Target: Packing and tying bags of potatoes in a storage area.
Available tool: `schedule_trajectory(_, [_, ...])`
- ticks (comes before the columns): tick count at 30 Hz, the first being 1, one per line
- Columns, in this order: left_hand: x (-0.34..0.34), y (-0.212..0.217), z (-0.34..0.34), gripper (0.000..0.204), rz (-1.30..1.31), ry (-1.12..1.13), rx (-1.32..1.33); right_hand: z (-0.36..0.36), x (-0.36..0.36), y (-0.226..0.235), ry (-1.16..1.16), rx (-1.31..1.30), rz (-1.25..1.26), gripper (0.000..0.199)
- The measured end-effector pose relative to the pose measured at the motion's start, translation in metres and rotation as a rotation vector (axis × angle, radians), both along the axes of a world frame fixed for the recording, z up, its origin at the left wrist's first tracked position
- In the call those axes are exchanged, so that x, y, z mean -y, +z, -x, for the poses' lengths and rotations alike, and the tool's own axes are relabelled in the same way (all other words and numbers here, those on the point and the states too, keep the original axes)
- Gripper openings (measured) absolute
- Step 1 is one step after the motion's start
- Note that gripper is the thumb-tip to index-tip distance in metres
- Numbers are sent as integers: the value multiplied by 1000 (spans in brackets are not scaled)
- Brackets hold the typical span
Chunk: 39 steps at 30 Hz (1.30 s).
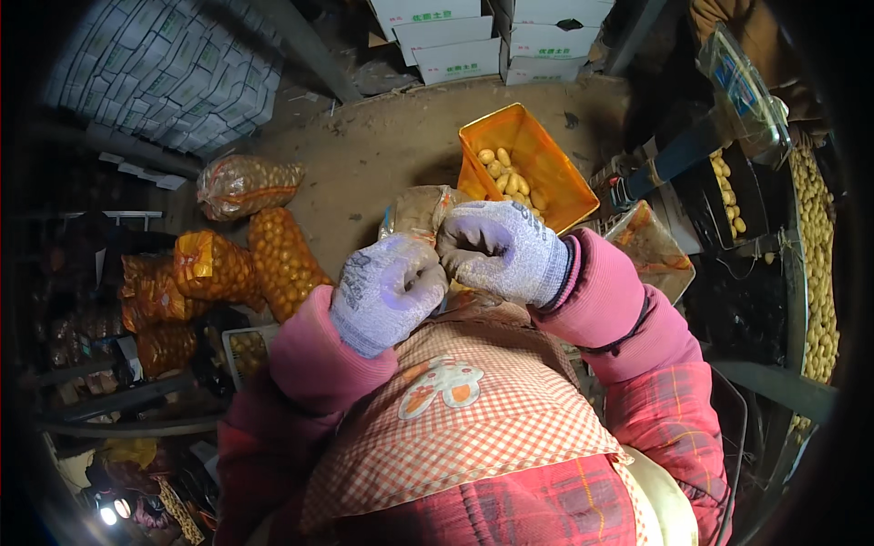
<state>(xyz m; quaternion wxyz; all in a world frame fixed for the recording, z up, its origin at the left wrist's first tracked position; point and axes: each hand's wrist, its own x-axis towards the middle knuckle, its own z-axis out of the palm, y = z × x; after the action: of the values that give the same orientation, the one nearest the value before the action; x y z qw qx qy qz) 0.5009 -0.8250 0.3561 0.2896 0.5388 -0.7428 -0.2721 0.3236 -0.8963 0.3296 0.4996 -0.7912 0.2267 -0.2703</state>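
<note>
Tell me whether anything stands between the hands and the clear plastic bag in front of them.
Nothing visible does: the gloved left hand and right hand are at the near side of the plastic bag, hiding the exact contact.

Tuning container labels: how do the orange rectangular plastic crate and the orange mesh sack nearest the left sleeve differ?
The orange rectangular plastic crate has straight walls; the orange mesh sack bulges around its contents.
The crate is open-topped, with bare wall above its yellow potatoes; the sack looks packed.
Both are orange and hold produce.
</note>
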Motion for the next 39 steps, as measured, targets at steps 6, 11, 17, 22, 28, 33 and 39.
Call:
schedule_trajectory(6, [-14,6,-22,8,299,-107,374,-28,-28,-2,20,87,-544,9])
schedule_trajectory(11, [-20,6,-43,13,548,-211,390,-48,-43,7,-97,193,-1038,5])
schedule_trajectory(17, [-21,4,-71,13,392,49,-132,-52,-47,18,-212,177,-959,15])
schedule_trajectory(22, [-27,0,-80,16,282,-13,-271,-69,-48,25,-83,134,-358,20])
schedule_trajectory(28, [-36,-2,-87,14,387,-20,117,-83,-47,34,-24,-229,151,20])
schedule_trajectory(33, [-39,-2,-95,12,463,80,-93,-90,-50,23,-160,-103,-50,13])
schedule_trajectory(39, [-42,6,-122,9,328,268,-430,-88,-52,16,-601,43,-845,5])
